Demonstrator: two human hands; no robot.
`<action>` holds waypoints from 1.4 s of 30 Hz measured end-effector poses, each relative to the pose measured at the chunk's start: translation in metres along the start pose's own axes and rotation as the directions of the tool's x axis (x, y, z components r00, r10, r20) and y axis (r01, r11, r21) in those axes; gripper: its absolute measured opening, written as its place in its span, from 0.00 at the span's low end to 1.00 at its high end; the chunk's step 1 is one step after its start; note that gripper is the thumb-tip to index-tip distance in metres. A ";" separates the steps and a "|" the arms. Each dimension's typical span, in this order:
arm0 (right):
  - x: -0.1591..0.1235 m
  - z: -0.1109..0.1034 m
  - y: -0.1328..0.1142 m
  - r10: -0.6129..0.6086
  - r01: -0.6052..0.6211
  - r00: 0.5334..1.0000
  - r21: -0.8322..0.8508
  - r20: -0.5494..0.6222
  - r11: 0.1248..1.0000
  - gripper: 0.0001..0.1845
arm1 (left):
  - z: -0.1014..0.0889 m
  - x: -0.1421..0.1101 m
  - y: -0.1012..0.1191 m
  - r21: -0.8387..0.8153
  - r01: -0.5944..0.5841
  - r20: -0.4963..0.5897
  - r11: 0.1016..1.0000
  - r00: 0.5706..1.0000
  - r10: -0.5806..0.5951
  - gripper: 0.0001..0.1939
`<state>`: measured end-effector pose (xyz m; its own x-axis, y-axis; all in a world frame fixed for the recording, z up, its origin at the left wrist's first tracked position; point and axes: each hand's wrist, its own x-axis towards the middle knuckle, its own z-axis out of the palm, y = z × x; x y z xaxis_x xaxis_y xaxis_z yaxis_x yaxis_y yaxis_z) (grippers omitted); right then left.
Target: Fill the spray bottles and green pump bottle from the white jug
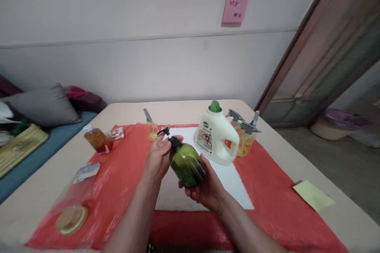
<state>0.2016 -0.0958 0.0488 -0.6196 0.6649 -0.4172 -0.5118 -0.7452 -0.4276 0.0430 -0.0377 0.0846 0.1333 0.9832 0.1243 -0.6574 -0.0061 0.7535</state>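
Green pump bottle [184,163] is leaning between my 2 hands, its black pump [174,142] pointing up toward my left side. My left hand [158,156] is gripping the neck end, beside the pump collar. My right hand [209,189] is wrapping around the lower body. Below my grip, 1 white sheet [175,201] is lying on a red covering [127,170]. Just beyond my grip, to the right, 1 white jug [218,130] is standing near several spray bottles [244,146]. Beyond my left hand, 1 yellowish sprayer [152,129] is standing; farther left, 1 amber bottle [97,140] is standing.
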 end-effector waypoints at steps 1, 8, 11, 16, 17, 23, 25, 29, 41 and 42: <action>0.001 0.000 0.001 -0.054 0.053 0.999 -0.010 -0.009 0.999 0.46 | 0.000 0.001 -0.001 -0.002 0.014 -0.041 1.000 0.999 -0.014 0.35; 0.007 -0.002 0.007 -0.459 0.444 0.887 -0.184 -0.045 0.877 0.29 | -0.002 0.005 -0.016 0.032 0.004 -0.223 0.999 0.975 0.003 0.16; 0.007 -0.002 0.008 -0.549 0.514 0.834 -0.287 -0.051 0.808 0.26 | -0.002 0.005 -0.017 0.048 -0.005 -0.234 0.999 0.972 0.016 0.15; 0.006 -0.003 0.008 -0.618 0.549 0.781 -0.372 -0.090 0.748 0.23 | -0.001 0.004 -0.014 0.070 -0.028 -0.240 0.997 0.970 0.044 0.14; 0.005 -0.003 0.008 -0.611 0.546 0.787 -0.367 -0.085 0.754 0.23 | -0.001 0.003 -0.014 0.075 -0.032 -0.240 0.997 0.970 0.049 0.14; 0.001 0.000 0.005 -0.425 0.404 0.902 -0.201 -0.077 0.892 0.30 | 0.003 0.000 -0.007 0.101 -0.022 -0.203 0.995 0.978 0.042 0.15; -0.001 0.001 0.002 -0.310 0.296 0.946 -0.142 -0.092 0.945 0.34 | 0.006 -0.001 -0.004 0.107 -0.007 -0.178 0.994 0.984 0.026 0.17; -0.003 0.001 -0.003 -0.077 0.073 0.995 -0.059 -0.059 0.996 0.44 | 0.009 -0.003 -0.003 0.107 0.012 -0.163 0.994 0.987 0.005 0.17; -0.005 0.003 -0.004 0.120 -0.121 0.993 0.076 0.019 0.990 0.49 | 0.004 -0.006 0.000 0.120 0.032 -0.047 0.992 0.999 -0.027 0.19; -0.005 0.003 -0.004 0.124 -0.125 0.992 0.076 0.016 0.989 0.49 | 0.003 -0.006 -0.001 0.122 0.030 -0.036 0.992 0.999 -0.026 0.19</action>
<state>0.2045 -0.0966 0.0551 -0.6876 0.5664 -0.4544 -0.4741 -0.8241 -0.3099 0.0450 -0.0440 0.0854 0.1239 0.9890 0.0813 -0.5573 0.0016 0.8303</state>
